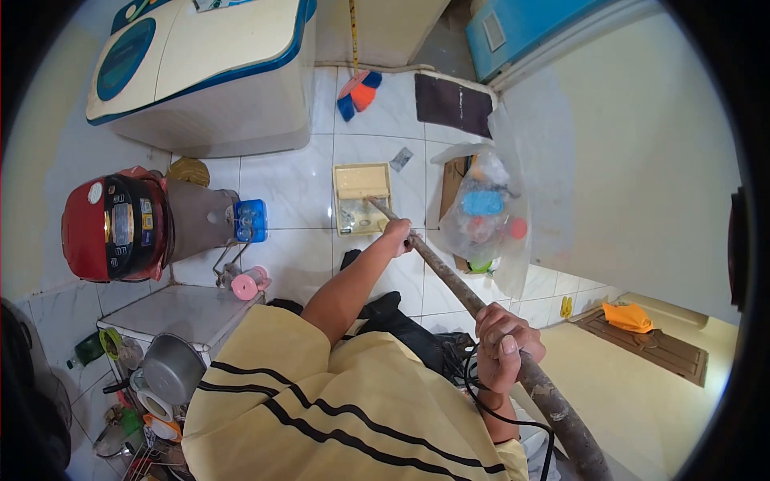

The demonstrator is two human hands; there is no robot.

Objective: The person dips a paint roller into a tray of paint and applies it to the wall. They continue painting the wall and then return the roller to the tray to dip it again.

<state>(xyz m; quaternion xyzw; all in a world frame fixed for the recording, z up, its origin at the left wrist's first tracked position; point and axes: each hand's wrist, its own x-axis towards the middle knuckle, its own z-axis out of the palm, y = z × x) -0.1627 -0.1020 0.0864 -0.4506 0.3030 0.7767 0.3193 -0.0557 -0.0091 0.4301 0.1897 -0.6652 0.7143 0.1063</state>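
Gripping a long pole [449,280], the person spaces both closed hands, left hand [398,234] forward, right hand [507,343] behind, seemingly for steadier leverage, tip at the cream tray [362,171] on tiled floor [281,192].

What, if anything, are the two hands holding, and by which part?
A long pole: the left hand grips it toward its end at the cream tray, the right hand farther along, nearer the body.

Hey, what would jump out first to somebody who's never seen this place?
Probably the long, mottled pole, slanting from both hands (left, right) to the cream tray on the floor. Next, the bright red rice cooker at far left, below the washing machine.
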